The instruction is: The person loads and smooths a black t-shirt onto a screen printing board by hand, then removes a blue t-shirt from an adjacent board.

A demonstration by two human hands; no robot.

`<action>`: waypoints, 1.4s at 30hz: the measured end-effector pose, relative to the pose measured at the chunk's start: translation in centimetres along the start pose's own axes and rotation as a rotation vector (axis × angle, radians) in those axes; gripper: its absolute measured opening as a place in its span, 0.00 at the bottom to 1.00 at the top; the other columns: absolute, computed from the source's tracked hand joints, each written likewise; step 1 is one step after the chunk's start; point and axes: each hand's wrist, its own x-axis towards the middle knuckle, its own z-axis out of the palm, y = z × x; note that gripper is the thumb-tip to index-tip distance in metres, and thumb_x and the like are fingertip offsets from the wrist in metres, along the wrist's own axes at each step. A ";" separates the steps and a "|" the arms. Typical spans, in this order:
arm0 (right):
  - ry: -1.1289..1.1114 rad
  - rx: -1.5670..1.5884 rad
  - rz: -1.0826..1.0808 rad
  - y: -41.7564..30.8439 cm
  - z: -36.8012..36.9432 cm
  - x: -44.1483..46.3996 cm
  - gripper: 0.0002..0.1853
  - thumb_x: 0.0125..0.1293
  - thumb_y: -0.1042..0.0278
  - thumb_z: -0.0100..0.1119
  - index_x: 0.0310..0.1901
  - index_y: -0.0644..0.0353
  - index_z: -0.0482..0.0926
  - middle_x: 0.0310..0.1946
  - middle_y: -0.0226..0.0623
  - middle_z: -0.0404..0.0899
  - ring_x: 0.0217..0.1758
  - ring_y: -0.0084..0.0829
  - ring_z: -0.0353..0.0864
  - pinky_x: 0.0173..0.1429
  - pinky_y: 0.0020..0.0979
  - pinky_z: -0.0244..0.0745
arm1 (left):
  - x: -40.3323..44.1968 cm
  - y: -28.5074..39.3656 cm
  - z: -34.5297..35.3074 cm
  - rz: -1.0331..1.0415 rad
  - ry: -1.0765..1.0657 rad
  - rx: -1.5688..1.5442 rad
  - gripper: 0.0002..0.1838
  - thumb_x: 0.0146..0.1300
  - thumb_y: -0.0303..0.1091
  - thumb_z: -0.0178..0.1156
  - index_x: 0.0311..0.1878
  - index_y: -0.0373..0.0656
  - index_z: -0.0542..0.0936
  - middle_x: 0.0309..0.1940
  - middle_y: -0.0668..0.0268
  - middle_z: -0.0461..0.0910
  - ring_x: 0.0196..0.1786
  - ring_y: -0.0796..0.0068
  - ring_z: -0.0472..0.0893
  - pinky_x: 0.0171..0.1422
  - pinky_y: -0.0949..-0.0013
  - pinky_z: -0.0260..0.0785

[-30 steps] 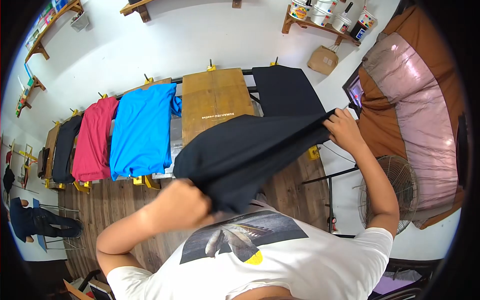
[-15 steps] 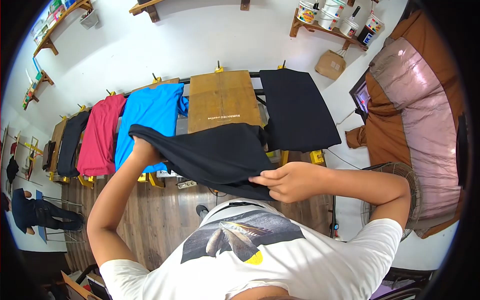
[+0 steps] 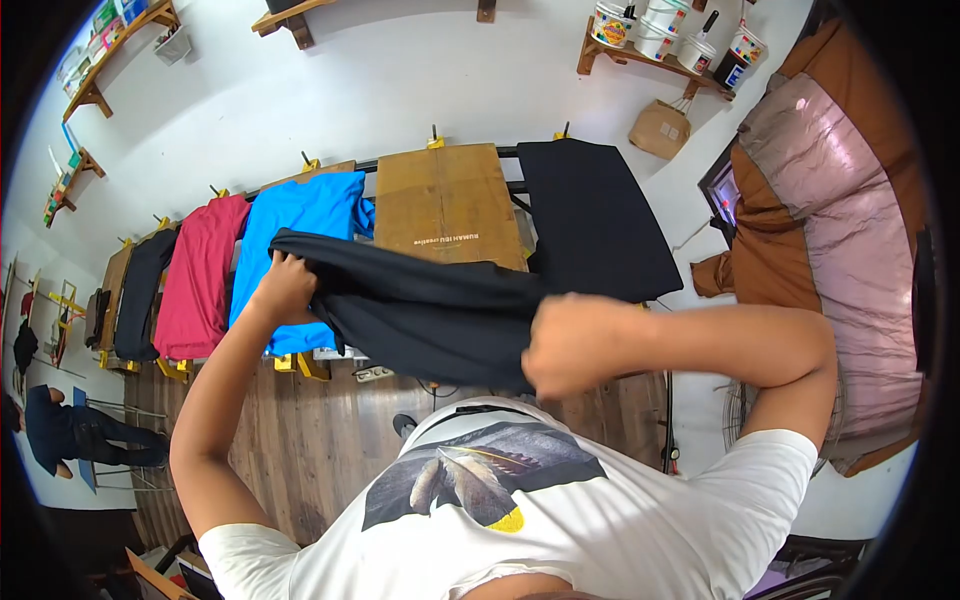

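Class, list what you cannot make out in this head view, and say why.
In the head view:
Right hand: its fingers are blurred.
Wooden board: near end hidden by the black cloth.
Fan: largely hidden by the right arm.
Tubs: fine label print too small to read.

A garment [image 3: 430,315] stretched between the left hand [image 3: 287,287] and the right hand [image 3: 572,345], across the near end of a wooden board [image 3: 450,200]. Left of that board lay a first shirt [image 3: 297,225], then a second shirt [image 3: 205,275], then a folded cloth [image 3: 148,295]; right of it lay a draped cloth [image 3: 600,220]. Behind the row rose a wall [image 3: 400,90]. Tubs [image 3: 655,42] stood on its right-hand shelf [image 3: 665,69], above a bag [image 3: 660,128]. A person [image 3: 82,430] was at far left, a curtain [image 3: 850,250] at far right.
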 end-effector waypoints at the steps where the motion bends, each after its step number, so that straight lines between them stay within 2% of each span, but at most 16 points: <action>1: -0.077 0.065 0.243 1.6 -0.8 -0.4 0.24 0.61 0.46 0.71 0.28 0.64 0.81 0.20 0.47 0.84 0.28 0.52 0.90 0.32 0.50 0.85 | 0.0 0.0 -0.1 0.003 0.002 0.000 0.24 0.50 0.48 0.75 0.47 0.43 0.93 0.65 0.49 0.80 0.74 0.41 0.70 0.81 0.30 0.51; 3: -0.060 -0.093 0.347 5.8 0.7 -2.0 0.25 0.61 0.44 0.74 0.39 0.60 0.77 0.20 0.41 0.84 0.27 0.50 0.90 0.33 0.50 0.84 | -0.4 0.4 0.2 0.064 0.104 0.015 0.19 0.52 0.47 0.72 0.39 0.42 0.94 0.61 0.51 0.82 0.71 0.43 0.73 0.80 0.40 0.57; 7: 0.106 -0.198 0.427 10.4 2.0 -5.8 0.25 0.57 0.50 0.79 0.44 0.57 0.76 0.40 0.39 0.79 0.45 0.40 0.85 0.42 0.41 0.83 | -1.3 3.3 -2.3 0.099 0.085 0.031 0.14 0.54 0.39 0.66 0.36 0.41 0.93 0.55 0.53 0.86 0.67 0.49 0.78 0.76 0.55 0.65; 9: 0.167 -0.216 0.451 12.0 1.9 -7.5 0.27 0.51 0.58 0.82 0.47 0.55 0.75 0.47 0.36 0.74 0.49 0.38 0.82 0.44 0.39 0.82 | -1.4 4.0 -3.3 0.207 0.127 0.035 0.13 0.54 0.37 0.65 0.35 0.42 0.93 0.52 0.54 0.87 0.65 0.52 0.79 0.78 0.54 0.64; 14: 0.170 -0.150 0.578 17.3 3.8 -14.0 0.27 0.51 0.67 0.78 0.51 0.55 0.74 0.47 0.37 0.77 0.51 0.42 0.82 0.51 0.42 0.82 | -1.9 9.4 -10.4 0.621 0.295 0.028 0.09 0.51 0.30 0.65 0.32 0.46 0.93 0.31 0.65 0.89 0.50 0.65 0.89 0.92 0.52 0.52; 20: 0.139 -0.194 0.645 21.9 5.2 -19.9 0.23 0.50 0.75 0.73 0.50 0.56 0.79 0.46 0.38 0.81 0.55 0.45 0.82 0.61 0.43 0.78 | -0.9 16.6 -16.6 1.015 0.527 0.049 0.09 0.50 0.30 0.62 0.26 0.48 0.92 0.30 0.65 0.90 0.49 0.69 0.90 0.90 0.58 0.56; 22: 0.148 -0.296 0.616 22.7 4.3 -20.9 0.14 0.53 0.73 0.71 0.43 0.56 0.83 0.41 0.37 0.83 0.54 0.43 0.82 0.63 0.41 0.75 | 0.0 17.0 -18.6 0.979 0.330 -0.054 0.08 0.50 0.31 0.64 0.24 0.48 0.91 0.26 0.63 0.89 0.40 0.68 0.91 0.85 0.57 0.65; 26: 0.145 -0.378 0.591 24.5 5.3 -22.2 0.07 0.58 0.70 0.66 0.39 0.56 0.85 0.36 0.34 0.84 0.51 0.41 0.83 0.63 0.40 0.74 | 2.8 13.6 -15.5 0.576 0.203 0.012 0.09 0.55 0.34 0.64 0.22 0.49 0.89 0.22 0.63 0.88 0.30 0.65 0.89 0.65 0.61 0.80; 27: 0.129 -0.395 0.557 24.3 5.4 -21.8 0.06 0.60 0.68 0.64 0.38 0.55 0.85 0.35 0.33 0.84 0.50 0.40 0.83 0.63 0.40 0.74 | 3.3 12.1 -13.2 0.407 0.153 0.028 0.09 0.56 0.35 0.65 0.22 0.47 0.89 0.22 0.62 0.87 0.30 0.65 0.88 0.68 0.59 0.78; 30: 0.112 -0.406 0.520 20.8 4.9 -17.6 0.06 0.62 0.67 0.62 0.38 0.54 0.85 0.34 0.31 0.84 0.49 0.36 0.83 0.61 0.38 0.72 | 4.4 6.0 -10.6 0.269 0.151 0.024 0.10 0.57 0.35 0.63 0.22 0.45 0.87 0.22 0.58 0.86 0.33 0.60 0.87 0.71 0.59 0.73; 33: 0.072 -0.296 0.595 15.1 5.5 -10.1 0.20 0.48 0.53 0.80 0.39 0.50 0.84 0.35 0.29 0.83 0.51 0.35 0.80 0.60 0.42 0.68 | 4.7 0.8 -5.5 0.219 0.161 0.138 0.10 0.60 0.35 0.62 0.32 0.42 0.90 0.24 0.60 0.86 0.35 0.63 0.87 0.70 0.60 0.71; 35: 0.042 -0.187 0.506 10.8 5.1 -5.2 0.19 0.52 0.48 0.78 0.39 0.48 0.84 0.35 0.31 0.83 0.48 0.34 0.81 0.55 0.41 0.69 | 4.8 -2.7 -2.8 0.103 0.171 0.366 0.15 0.66 0.35 0.60 0.48 0.40 0.90 0.27 0.64 0.86 0.37 0.66 0.86 0.67 0.61 0.69; 36: 0.061 -0.172 0.412 8.9 5.0 -3.1 0.14 0.58 0.51 0.74 0.39 0.48 0.84 0.34 0.30 0.83 0.46 0.34 0.83 0.52 0.40 0.69 | 4.8 -4.5 -2.4 0.023 0.080 0.370 0.19 0.71 0.39 0.58 0.59 0.42 0.87 0.30 0.69 0.86 0.40 0.68 0.86 0.67 0.62 0.66; 39: -0.062 -0.062 0.196 4.0 1.1 2.9 0.03 0.60 0.63 0.66 0.33 0.48 0.87 0.32 0.23 0.84 0.45 0.29 0.84 0.52 0.37 0.70 | 5.3 -10.1 -2.8 -0.027 -0.029 0.257 0.23 0.67 0.41 0.60 0.62 0.44 0.86 0.39 0.62 0.89 0.49 0.65 0.86 0.73 0.58 0.65; 41: 0.175 -0.080 0.059 1.7 -1.9 5.7 0.05 0.53 0.62 0.66 0.23 0.49 0.86 0.32 0.23 0.82 0.47 0.28 0.79 0.54 0.31 0.67 | 5.9 -13.5 0.0 0.148 0.367 0.519 0.18 0.69 0.42 0.61 0.58 0.53 0.89 0.45 0.69 0.90 0.55 0.69 0.85 0.74 0.61 0.62; 42: 0.263 -0.145 0.029 1.0 -2.8 6.9 0.06 0.50 0.61 0.66 0.22 0.50 0.86 0.33 0.25 0.81 0.46 0.30 0.77 0.52 0.30 0.66 | 6.6 -14.1 0.8 0.146 0.369 0.518 0.18 0.69 0.42 0.61 0.58 0.53 0.89 0.45 0.69 0.90 0.55 0.69 0.85 0.74 0.61 0.62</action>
